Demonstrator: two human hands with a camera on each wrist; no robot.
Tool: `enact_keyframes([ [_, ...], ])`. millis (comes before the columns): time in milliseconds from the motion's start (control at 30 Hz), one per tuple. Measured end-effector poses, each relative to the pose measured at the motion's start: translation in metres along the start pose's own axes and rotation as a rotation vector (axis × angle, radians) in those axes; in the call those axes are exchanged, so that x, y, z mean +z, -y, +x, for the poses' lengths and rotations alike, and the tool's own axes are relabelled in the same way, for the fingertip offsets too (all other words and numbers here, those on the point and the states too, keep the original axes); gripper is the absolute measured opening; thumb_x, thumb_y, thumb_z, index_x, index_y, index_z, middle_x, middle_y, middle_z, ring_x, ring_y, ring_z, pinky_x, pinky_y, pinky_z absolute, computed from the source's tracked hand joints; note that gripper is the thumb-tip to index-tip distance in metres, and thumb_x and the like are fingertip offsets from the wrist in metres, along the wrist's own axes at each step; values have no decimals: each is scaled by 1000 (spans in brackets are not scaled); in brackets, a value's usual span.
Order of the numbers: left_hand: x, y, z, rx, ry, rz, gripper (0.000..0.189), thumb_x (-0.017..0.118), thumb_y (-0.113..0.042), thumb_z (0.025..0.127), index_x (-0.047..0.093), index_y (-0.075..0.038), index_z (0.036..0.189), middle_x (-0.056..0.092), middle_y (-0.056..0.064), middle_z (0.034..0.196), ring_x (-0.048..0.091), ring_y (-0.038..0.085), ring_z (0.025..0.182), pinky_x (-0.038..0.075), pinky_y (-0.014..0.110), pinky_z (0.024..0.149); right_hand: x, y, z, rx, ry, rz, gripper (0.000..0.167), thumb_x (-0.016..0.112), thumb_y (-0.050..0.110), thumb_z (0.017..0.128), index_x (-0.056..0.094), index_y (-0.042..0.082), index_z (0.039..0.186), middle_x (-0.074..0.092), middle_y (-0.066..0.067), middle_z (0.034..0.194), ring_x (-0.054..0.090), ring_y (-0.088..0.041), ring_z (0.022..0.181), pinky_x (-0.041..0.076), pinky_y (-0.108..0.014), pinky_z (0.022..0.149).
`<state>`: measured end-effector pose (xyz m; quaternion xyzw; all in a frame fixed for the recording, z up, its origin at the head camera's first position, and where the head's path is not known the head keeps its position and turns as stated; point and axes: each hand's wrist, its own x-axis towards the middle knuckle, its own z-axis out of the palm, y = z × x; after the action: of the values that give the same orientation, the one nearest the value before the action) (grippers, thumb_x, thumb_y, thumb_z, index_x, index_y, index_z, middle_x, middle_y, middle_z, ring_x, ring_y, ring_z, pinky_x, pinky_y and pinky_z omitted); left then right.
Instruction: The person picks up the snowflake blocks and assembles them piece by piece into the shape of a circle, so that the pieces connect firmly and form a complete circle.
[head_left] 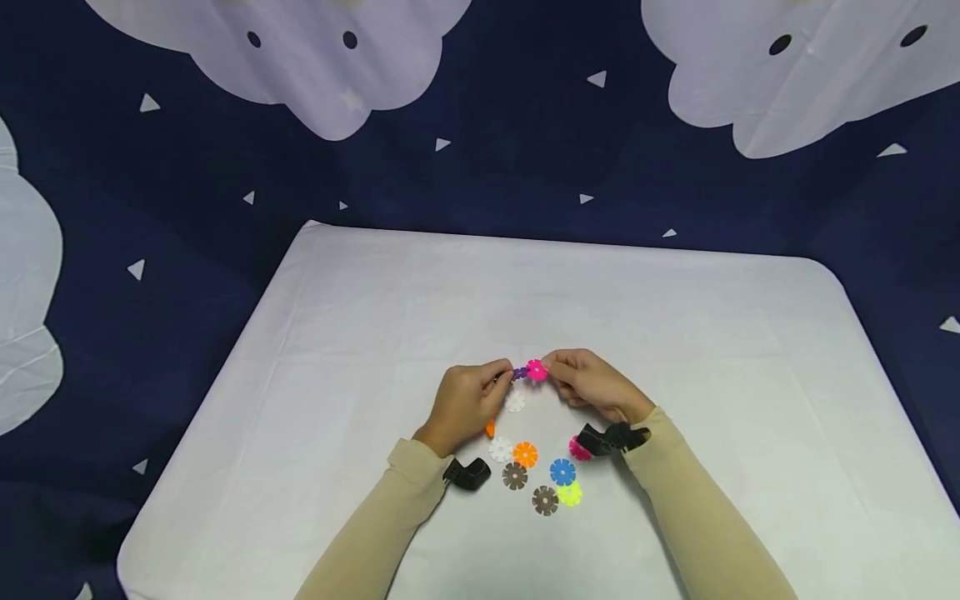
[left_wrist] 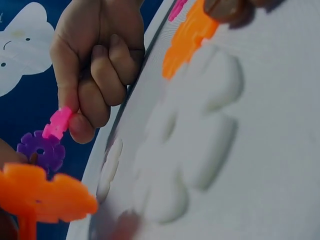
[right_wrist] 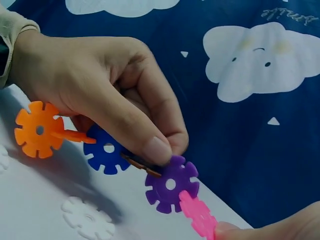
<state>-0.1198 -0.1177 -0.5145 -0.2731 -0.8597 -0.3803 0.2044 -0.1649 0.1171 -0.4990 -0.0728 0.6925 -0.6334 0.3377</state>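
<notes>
The left hand (head_left: 467, 402) pinches a chain of slotted discs (right_wrist: 120, 155) where its brown disc (right_wrist: 142, 166) meets the purple disc (right_wrist: 159, 189), at mid-frame in the head view. The right hand (head_left: 592, 382) pinches the end pink disc (head_left: 537, 370) by its edge. Risk: an uneven twist could spring that joint; a dropped wrist could scatter the loose discs (head_left: 557, 477) below. Pose: left forearm (head_left: 378, 521) enters from lower left, right forearm (head_left: 708, 512) from lower right, hands facing above the tabletop (head_left: 675, 333).
</notes>
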Motion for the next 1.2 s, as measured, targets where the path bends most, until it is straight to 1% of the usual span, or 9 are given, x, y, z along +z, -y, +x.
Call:
enact_keyframes([
  [167,-1,-3,0,65,-1,115,9,68,-6,96,76,-4,95,61,-4,60,43,1,46,33,14,46,8,-1,0,-25,-45,10,29,47,23,110,59,-3,107,40,0,63,34,-10,51,29,-23,47],
  [267,-2,-3,1,40,-16,98,9,68,-8,96,77,-4,96,64,-3,63,45,1,48,36,15,48,11,-1,2,-46,-68,23,30,49,25,110,60,-3,106,39,0,62,33,-10,50,29,-23,46],
  [367,-3,0,-1,-58,-18,-4,9,71,-13,96,78,-7,93,53,-7,55,38,0,47,34,17,47,11,-2,3,-50,-65,32,30,50,25,109,60,-3,106,38,0,62,32,-10,50,28,-23,46],
  [533,-6,8,-2,-299,1,-255,14,75,-22,96,80,-11,90,33,-10,49,28,2,44,27,22,46,17,-4,7,-66,-43,-36,30,51,25,109,63,-2,108,36,1,59,29,-11,48,26,-24,46],
  [700,-12,15,1,-493,96,-379,18,74,-28,96,81,-12,95,40,-6,50,34,7,46,32,24,51,36,-3,12,-103,-66,-72,32,54,30,108,67,1,107,37,1,59,30,-13,47,26,-25,46],
  [867,-20,19,4,-651,171,-488,21,74,-29,96,81,-10,93,59,2,57,49,11,50,41,25,54,46,-5,15,-164,-144,-141,32,61,38,104,72,9,107,41,0,60,35,-14,50,31,-26,47],
  [1000,-25,22,4,-739,82,-552,22,73,-26,97,80,-6,94,67,5,63,55,13,52,42,25,52,42,-7,12,-261,-164,-417,26,67,39,100,76,19,114,49,3,64,43,-12,57,38,-27,57],
  [1100,-25,26,5,-770,-74,-563,22,72,-23,97,79,-3,94,63,3,60,54,12,50,43,25,51,36,-8,9,-325,-157,-644,33,76,39,93,76,22,122,47,7,60,40,-8,56,36,-26,58],
  [1200,-24,27,6,-786,-215,-585,21,71,-20,98,78,0,96,59,1,58,50,11,48,42,24,50,36,-8,6,-366,-126,-797,48,81,43,88,73,22,130,41,9,56,34,-6,52,31,-26,53],
])
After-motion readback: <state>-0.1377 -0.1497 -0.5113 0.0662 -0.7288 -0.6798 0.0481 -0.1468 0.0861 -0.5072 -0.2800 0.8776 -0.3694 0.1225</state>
